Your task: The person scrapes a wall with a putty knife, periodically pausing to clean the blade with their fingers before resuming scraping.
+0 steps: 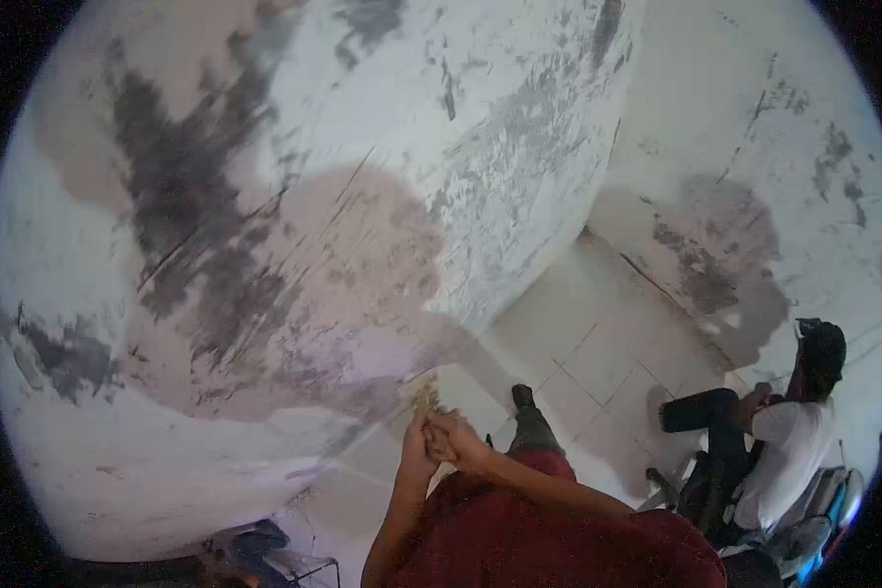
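Small yellowish piece (425, 395), too blurred to identify, sits at the fingertips, pressed to the foot of the patchy scraped wall (294, 245) just above the tiled floor (598, 343). Left hand (416, 446) and right hand (458, 441) are pushed together, both closed around its lower end. The wearer's own shoe (523, 396) is just right of the hands. Another person (784, 451) sits on the floor well apart, by the far wall. Risk, as a judgement: the grip is fingertips only, so the piece could slip or tear on rough plaster, and knuckles could scrape the wall.
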Demonstrator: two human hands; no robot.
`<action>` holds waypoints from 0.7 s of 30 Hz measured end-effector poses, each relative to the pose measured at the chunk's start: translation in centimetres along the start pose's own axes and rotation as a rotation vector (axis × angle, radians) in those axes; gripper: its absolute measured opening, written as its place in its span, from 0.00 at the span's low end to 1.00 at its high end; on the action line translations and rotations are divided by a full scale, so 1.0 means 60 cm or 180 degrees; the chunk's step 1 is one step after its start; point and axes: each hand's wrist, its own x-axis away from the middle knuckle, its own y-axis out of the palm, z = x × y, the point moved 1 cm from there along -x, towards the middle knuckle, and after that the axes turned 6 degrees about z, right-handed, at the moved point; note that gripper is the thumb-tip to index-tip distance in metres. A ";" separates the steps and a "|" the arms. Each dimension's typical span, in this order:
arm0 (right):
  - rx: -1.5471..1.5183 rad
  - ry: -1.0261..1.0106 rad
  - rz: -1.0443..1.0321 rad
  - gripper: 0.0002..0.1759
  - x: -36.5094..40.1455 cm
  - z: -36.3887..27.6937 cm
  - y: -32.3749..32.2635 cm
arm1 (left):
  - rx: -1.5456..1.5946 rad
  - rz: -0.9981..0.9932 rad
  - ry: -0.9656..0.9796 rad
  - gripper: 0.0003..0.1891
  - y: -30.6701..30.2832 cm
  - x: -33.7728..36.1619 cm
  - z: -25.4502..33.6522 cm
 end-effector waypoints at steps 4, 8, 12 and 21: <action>-0.0359 -0.0278 -0.0048 0.13 0.003 -0.143 -0.025 | -0.0518 -0.0090 -0.0374 0.16 0.133 -0.060 -0.011; -0.0058 -0.0739 -0.0051 0.13 -0.028 -0.257 -0.070 | -0.0852 -0.0212 0.0010 0.15 0.268 -0.113 -0.028; -0.0310 -0.0507 -0.0059 0.14 -0.040 -0.333 -0.088 | -0.0972 0.0069 0.0356 0.15 0.332 -0.151 -0.044; 0.1522 -0.0975 -0.0107 0.25 -0.145 -0.282 -0.177 | -0.1104 0.0542 0.0371 0.14 0.336 -0.177 -0.068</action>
